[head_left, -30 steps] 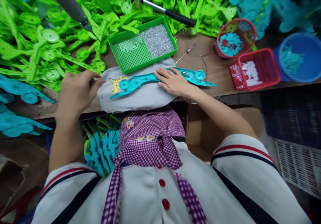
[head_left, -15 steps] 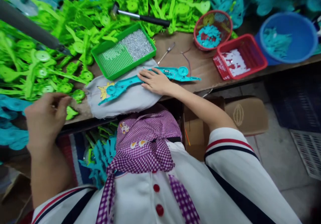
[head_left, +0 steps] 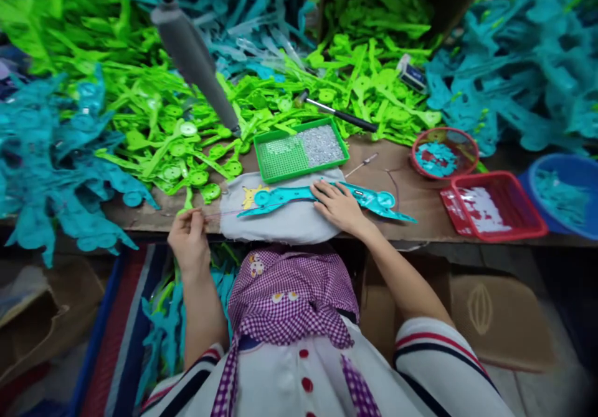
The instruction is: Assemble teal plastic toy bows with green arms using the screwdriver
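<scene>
A long teal plastic piece (head_left: 280,198) with rounded discs near both ends lies across a grey cloth (head_left: 289,227) at the table's front edge. My right hand (head_left: 340,206) rests flat over the middle of this piece, fingers stretched out and pressing on it. To the left, my left hand (head_left: 190,237) is closed in a pinch on a thin pinkish thread (head_left: 215,215). That thread runs taut to the right, over the cloth toward the teal piece's left end. A yellow cartoon figure (head_left: 253,196) is printed on the cloth.
Behind the cloth sits a green tray (head_left: 280,172) of small metal bits. A hammer (head_left: 341,114) lies on piled green plastic parts (head_left: 177,146). A grey tool (head_left: 196,62) hangs above. Rightward stand a round red basket (head_left: 446,174), red bin (head_left: 523,233) and blue basin (head_left: 567,224).
My left hand has moved right and nearer the cloth, with the thread now visible stretched from its fingers. My right hand stays on the teal piece. The view has tilted up and turned left.
</scene>
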Tool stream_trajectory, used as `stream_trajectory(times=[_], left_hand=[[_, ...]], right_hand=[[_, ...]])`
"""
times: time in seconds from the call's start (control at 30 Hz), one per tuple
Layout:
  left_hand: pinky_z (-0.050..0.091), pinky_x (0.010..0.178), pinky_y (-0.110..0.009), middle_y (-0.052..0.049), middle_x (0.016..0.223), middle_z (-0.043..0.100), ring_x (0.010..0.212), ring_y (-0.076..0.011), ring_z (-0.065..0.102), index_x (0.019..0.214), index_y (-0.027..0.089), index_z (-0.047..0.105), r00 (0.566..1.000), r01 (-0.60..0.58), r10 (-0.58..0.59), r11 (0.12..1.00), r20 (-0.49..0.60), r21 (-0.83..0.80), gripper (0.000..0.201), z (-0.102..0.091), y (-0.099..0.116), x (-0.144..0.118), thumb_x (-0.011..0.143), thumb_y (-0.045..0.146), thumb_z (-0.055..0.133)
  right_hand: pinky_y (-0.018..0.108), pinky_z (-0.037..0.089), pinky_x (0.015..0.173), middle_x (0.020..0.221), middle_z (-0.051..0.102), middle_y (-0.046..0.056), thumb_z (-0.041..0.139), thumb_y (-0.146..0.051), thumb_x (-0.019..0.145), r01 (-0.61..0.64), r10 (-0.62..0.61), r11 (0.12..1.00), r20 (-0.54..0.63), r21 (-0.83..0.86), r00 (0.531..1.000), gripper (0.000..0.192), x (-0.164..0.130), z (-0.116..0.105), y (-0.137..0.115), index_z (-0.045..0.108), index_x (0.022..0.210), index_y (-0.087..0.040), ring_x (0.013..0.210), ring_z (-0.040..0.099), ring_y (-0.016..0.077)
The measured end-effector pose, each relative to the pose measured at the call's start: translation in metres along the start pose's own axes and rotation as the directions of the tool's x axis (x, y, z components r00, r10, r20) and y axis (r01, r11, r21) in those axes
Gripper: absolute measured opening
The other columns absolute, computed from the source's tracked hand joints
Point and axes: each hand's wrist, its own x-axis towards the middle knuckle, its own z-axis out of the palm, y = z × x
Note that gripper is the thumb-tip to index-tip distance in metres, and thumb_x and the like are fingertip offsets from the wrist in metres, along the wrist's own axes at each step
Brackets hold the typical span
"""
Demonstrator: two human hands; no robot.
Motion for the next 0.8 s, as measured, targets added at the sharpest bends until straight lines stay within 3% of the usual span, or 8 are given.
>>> stream_trajectory(times=[0.27,0.43,0.6,0.67,0.8], left_hand=[[0.046,0.058,-0.022,0.001,0.072,0.064,0.066,-0.0132,0.064,0.107,0.017,0.065,0.986,-0.150,0.141,0.983,0.094,0.103,0.026,0.045,0.013,0.056,0.089,0.036,0.063],[0.049,0.068,-0.029,-0.002,0.077,0.070,0.072,-0.0183,0.067,0.110,0.020,0.069,0.968,-0.157,0.068,0.913,0.241,0.375,0.023,0.027,-0.011,0.050,0.091,0.030,0.061],[0.050,0.089,-0.038,-0.009,0.100,0.074,0.098,-0.0256,0.067,0.103,0.020,0.070,0.886,-0.404,0.166,0.736,0.434,0.543,0.020,0.003,-0.031,0.033,0.097,0.030,0.054],[0.049,0.092,-0.040,-0.010,0.101,0.072,0.099,-0.0268,0.065,0.102,0.019,0.070,0.869,-0.449,0.182,0.683,0.460,0.576,0.020,0.003,-0.035,0.031,0.097,0.030,0.054],[0.048,0.093,-0.042,-0.011,0.102,0.069,0.101,-0.0278,0.063,0.101,0.020,0.072,0.894,-0.422,0.172,0.635,0.414,0.647,0.020,0.011,-0.042,0.025,0.096,0.031,0.056]], right_hand=[[0.045,0.034,0.112,0.153,0.053,0.007,0.031,-0.040,0.105,-0.085,0.074,0.994,-0.151,-0.065,0.986,0.050,-0.006,0.015,-0.013,0.049,0.149,-0.024,0.142,0.047,0.0231],[0.045,0.035,0.106,0.150,0.056,0.008,0.035,-0.036,0.104,-0.103,0.065,0.983,-0.238,-0.152,0.969,0.050,-0.015,0.025,-0.020,0.046,0.151,-0.024,0.138,0.052,0.0253],[0.043,0.035,0.104,0.147,0.059,0.008,0.038,-0.034,0.103,-0.006,-0.031,0.988,-0.236,-0.157,0.971,0.050,-0.014,0.022,-0.011,0.043,0.152,-0.027,0.135,0.055,0.0241],[0.043,0.035,0.104,0.146,0.060,0.008,0.039,-0.034,0.103,0.018,-0.053,0.989,-0.233,-0.149,0.971,0.049,-0.013,0.020,-0.008,0.045,0.151,-0.027,0.135,0.055,0.0236],[0.047,0.032,0.109,0.148,0.058,0.009,0.037,-0.035,0.104,-0.008,-0.013,0.995,-0.207,-0.099,0.978,0.050,-0.015,0.020,-0.008,0.042,0.153,-0.027,0.137,0.053,0.0250]])
